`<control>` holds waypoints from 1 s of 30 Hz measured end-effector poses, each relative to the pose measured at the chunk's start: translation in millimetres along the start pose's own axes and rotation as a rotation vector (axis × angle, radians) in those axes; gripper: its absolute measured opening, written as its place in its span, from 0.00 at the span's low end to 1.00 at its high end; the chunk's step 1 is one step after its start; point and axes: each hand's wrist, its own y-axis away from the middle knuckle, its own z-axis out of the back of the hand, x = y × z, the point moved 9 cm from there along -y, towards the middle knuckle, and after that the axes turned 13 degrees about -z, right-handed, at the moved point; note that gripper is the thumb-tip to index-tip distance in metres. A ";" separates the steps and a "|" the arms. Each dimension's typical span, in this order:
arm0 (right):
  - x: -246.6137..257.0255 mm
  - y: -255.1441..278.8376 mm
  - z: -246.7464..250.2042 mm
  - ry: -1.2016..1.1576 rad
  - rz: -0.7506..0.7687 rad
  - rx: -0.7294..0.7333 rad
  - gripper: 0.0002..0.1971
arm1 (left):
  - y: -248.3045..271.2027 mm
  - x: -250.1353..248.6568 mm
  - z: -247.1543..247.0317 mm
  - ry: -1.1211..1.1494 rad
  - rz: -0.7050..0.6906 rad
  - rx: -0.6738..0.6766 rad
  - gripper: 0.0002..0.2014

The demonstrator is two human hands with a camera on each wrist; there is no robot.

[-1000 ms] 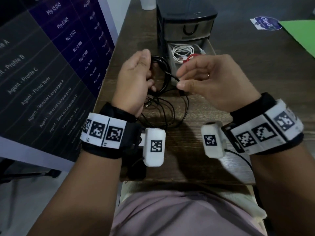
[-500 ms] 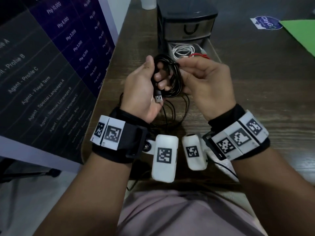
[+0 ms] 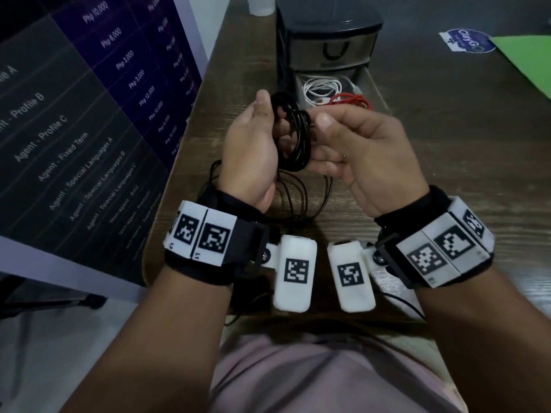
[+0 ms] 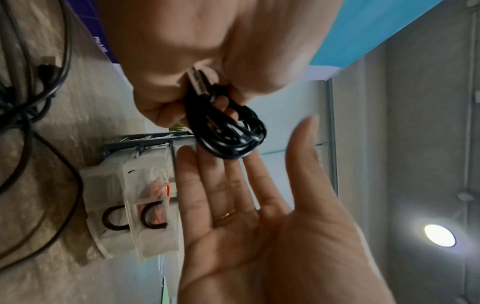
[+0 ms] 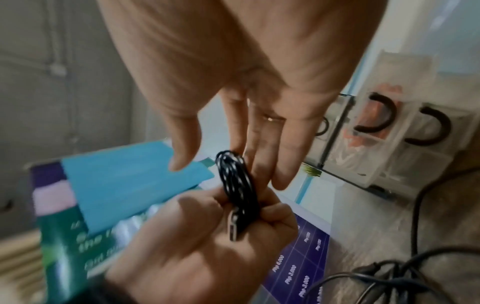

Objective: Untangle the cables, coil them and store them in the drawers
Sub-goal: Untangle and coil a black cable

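A coiled black cable is held above the table by my left hand, whose fingers curl round the loops. In the left wrist view the coil hangs from that grip with its USB plug tucked against the palm. My right hand faces the coil with straight fingers beside the loops and its thumb apart from them. It holds nothing. The drawer unit stands behind, and its lower drawer is pulled out.
The open drawer holds a white cable and a red cable. More loose black cables lie tangled on the wooden table under my hands. A printed board stands along the left edge. Green paper lies far right.
My right hand pinched the cable's end and brought it to the coil. It has since let go and opened. The left hand has turned palm inward, keeping the coil.
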 end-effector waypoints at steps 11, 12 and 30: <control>15.5 -2.9 24.4 0.115 0.100 -0.140 0.15 | 0.4 5.5 -1.6 0.148 0.032 0.318 0.22; 16.1 -3.7 27.0 0.099 0.103 -0.150 0.15 | 0.6 3.2 0.5 0.086 0.010 0.353 0.24; 11.2 -10.2 30.7 -0.085 -0.018 -0.083 0.13 | -8.3 -11.6 15.3 -0.099 -0.257 0.116 0.09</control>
